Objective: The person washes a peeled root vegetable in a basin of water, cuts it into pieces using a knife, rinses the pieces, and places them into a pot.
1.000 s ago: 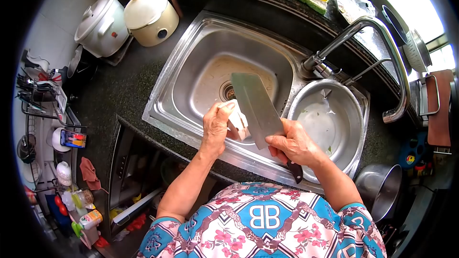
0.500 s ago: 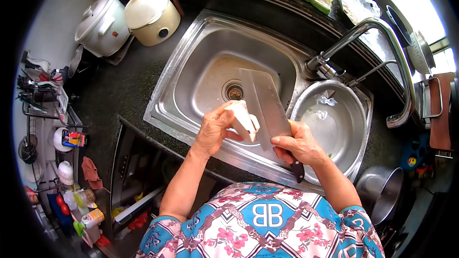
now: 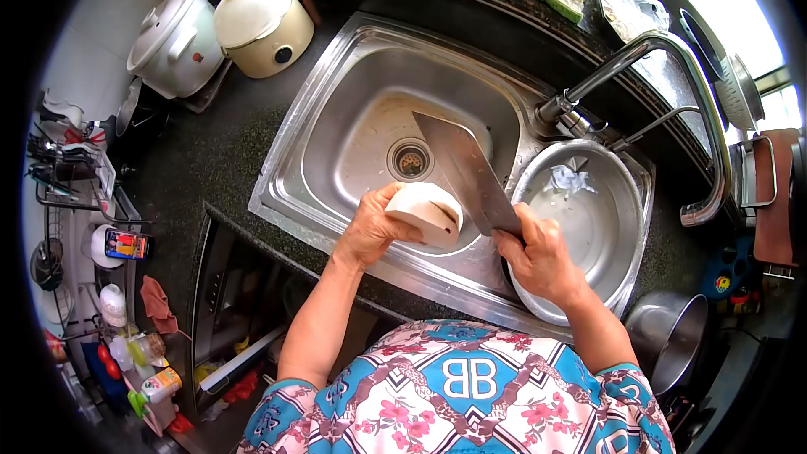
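Observation:
My left hand point(image 3: 366, 225) grips a thick white chunk point(image 3: 427, 212) over the front of the sink. A dark, brownish crack and a small dark spot mark its pale face; its exact kind does not show. In my right hand point(image 3: 545, 254) is a cleaver point(image 3: 472, 170), its handle hidden in my closed fingers. The broad steel blade points up and to the left across the sink basin point(image 3: 336, 130), its edge close beside the chunk. Under my right hand stands a round metal basin point(image 3: 601, 273), with crumpled whitish pieces point(image 3: 569, 181) in it.
A chrome faucet point(image 3: 651, 46) arches over the right side. Two pale cookers point(image 3: 265, 29) stand on the dark counter at the back left. A steel pot point(image 3: 668, 340) is at the right, and a dish rack with utensils point(image 3: 71, 160) at the far left.
The chunk has turned in my left hand, showing its broad cracked face. My right hand has turned on the cleaver's handle, and the blade has tilted, its tip shifting slightly left.

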Demonstrator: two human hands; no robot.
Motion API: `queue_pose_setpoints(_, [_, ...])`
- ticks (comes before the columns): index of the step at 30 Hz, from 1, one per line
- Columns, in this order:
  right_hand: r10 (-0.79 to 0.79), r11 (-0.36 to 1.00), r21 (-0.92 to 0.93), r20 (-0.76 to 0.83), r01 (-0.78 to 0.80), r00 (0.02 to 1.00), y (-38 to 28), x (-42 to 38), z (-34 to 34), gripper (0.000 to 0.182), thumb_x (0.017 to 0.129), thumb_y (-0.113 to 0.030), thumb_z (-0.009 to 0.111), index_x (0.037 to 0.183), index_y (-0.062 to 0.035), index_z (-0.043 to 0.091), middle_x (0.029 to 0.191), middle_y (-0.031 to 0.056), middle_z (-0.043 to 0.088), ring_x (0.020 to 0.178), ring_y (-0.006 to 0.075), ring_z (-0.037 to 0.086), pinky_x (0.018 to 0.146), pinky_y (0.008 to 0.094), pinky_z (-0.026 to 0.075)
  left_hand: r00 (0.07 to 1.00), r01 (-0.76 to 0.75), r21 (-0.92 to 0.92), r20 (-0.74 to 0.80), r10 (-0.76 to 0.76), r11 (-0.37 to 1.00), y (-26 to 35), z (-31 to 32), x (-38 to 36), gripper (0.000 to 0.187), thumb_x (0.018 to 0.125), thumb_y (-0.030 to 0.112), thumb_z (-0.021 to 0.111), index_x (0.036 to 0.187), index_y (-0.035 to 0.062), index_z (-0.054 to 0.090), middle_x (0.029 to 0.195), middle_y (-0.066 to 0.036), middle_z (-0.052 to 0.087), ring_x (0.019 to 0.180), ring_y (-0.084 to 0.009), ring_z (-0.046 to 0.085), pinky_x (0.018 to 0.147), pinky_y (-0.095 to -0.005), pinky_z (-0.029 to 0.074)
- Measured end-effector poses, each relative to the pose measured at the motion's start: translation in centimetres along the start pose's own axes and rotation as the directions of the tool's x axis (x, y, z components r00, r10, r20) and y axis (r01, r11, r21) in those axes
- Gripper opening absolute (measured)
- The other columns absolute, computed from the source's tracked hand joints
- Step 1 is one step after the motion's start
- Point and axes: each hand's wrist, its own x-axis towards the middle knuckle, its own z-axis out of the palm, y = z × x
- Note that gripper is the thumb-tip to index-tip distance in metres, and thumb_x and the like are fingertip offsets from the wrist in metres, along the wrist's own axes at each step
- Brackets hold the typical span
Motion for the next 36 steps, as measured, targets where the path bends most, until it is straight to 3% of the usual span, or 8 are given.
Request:
queue_pose_setpoints(2, [-0.010, 0.999, -0.038, -0.022, 0.009, 1.000, -1.2, -0.2, -0.4, 0.011, 0.077, 0.000, 0.057, 0.083, 0.0004, 0.047, 0.059, 0.0183, 0.055, 0.053, 0.0371, 0.055, 0.046, 0.0418, 0.043, 0.998, -0.052, -0.020, -0.033, 0.051, 0.998, 0.0, 0.2, -0.1, 0.058, 0.053, -0.012, 0.071, 0.106, 0.0035, 0.057, 0.098, -0.004, 0.063, 0.092, -0.0176, 0.060, 0.081, -0.0324, 0.051])
queue_pose_setpoints(6, [-0.113, 0.984, -0.130, 0.054, 0.120, 0.992, -1.1, -1.1, -0.1, 0.016, 0.074, 0.002, 0.059, 0.088, 0.0002, 0.050, 0.063, 0.0149, 0.055, 0.053, 0.0321, 0.055, 0.047, 0.0377, 0.043, 0.989, -0.108, -0.007, -0.100, 0.107, 0.994, -0.1, 0.3, -0.4, 0.058, 0.054, -0.012, 0.072, 0.107, 0.0025, 0.056, 0.097, -0.005, 0.063, 0.092, -0.0179, 0.060, 0.080, -0.0321, 0.052])
queue_pose_setpoints(8, [-0.154, 0.969, -0.189, 0.047, 0.161, 0.987, -1.1, -1.2, 0.2, 0.012, 0.073, 0.002, 0.057, 0.079, -0.0030, 0.047, 0.062, 0.0134, 0.053, 0.051, 0.0316, 0.054, 0.043, 0.0384, 0.044, 0.986, -0.121, 0.006, -0.116, 0.121, 0.993, 0.3, 0.5, -0.5, 0.052, 0.056, -0.010, 0.074, 0.104, 0.0037, 0.059, 0.095, -0.005, 0.064, 0.090, -0.0158, 0.061, 0.079, -0.0312, 0.052])
queue_pose_setpoints(23, [-0.012, 0.956, -0.290, 0.144, 0.053, 0.989, -1.4, -1.4, 1.9, 0.013, 0.069, 0.003, 0.052, 0.080, -0.0016, 0.045, 0.065, 0.0141, 0.055, 0.054, 0.0326, 0.057, 0.046, 0.0419, 0.045, 0.983, -0.076, 0.168, -0.156, 0.102, 0.983, 1.5, 1.3, -1.1, 0.049, 0.053, -0.013, 0.072, 0.098, 0.0032, 0.061, 0.092, -0.004, 0.066, 0.086, -0.0133, 0.061, 0.080, -0.0291, 0.050])
queue_pose_setpoints(26, [-0.025, 0.962, -0.263, 0.161, 0.068, 0.987, -0.5, -1.1, 2.0, 0.014, 0.069, 0.002, 0.052, 0.080, -0.0011, 0.044, 0.065, 0.0150, 0.056, 0.054, 0.0337, 0.057, 0.047, 0.0425, 0.045, 0.966, -0.081, 0.225, -0.221, 0.131, 0.971, 1.3, 1.2, -1.2, 0.049, 0.052, -0.012, 0.073, 0.097, 0.0031, 0.061, 0.092, -0.004, 0.066, 0.085, -0.0118, 0.061, 0.078, -0.0277, 0.050])
queue_pose_setpoints(29, [0.001, 0.964, -0.261, 0.189, 0.049, 0.982, 0.1, -1.0, 2.2, 0.014, 0.069, 0.002, 0.052, 0.080, -0.0009, 0.044, 0.066, 0.0157, 0.056, 0.054, 0.0342, 0.057, 0.047, 0.0422, 0.046, 0.957, -0.116, 0.474, -0.181, 0.226, 0.873, 1.9, 1.0, -1.1, 0.047, 0.052, -0.012, 0.074, 0.095, 0.0032, 0.061, 0.091, -0.003, 0.065, 0.085, -0.0106, 0.060, 0.076, -0.0260, 0.050])
queue_pose_setpoints(33, [-0.048, 0.959, -0.272, 0.120, 0.079, 0.992, 0.8, -0.8, 3.6, 0.014, 0.068, 0.003, 0.052, 0.078, -0.0012, 0.044, 0.065, 0.0151, 0.055, 0.054, 0.0333, 0.057, 0.046, 0.0408, 0.046, 0.976, -0.058, 0.274, -0.186, 0.112, 0.960, 1.9, 0.7, -0.8, 0.049, 0.054, -0.012, 0.073, 0.099, 0.0035, 0.062, 0.092, -0.004, 0.065, 0.085, -0.0117, 0.060, 0.077, -0.0264, 0.051])
queue_pose_setpoints(36, [-0.102, 0.948, -0.296, 0.074, 0.120, 0.992, 1.1, -0.5, 3.8, 0.013, 0.067, 0.002, 0.052, 0.077, -0.0014, 0.044, 0.064, 0.0143, 0.055, 0.054, 0.0318, 0.058, 0.046, 0.0395, 0.046, 0.961, -0.116, 0.257, -0.217, 0.174, 0.959, 1.0, 0.9, -0.6, 0.049, 0.054, -0.010, 0.073, 0.100, 0.0030, 0.062, 0.093, -0.004, 0.065, 0.085, -0.0124, 0.061, 0.077, -0.0271, 0.050])
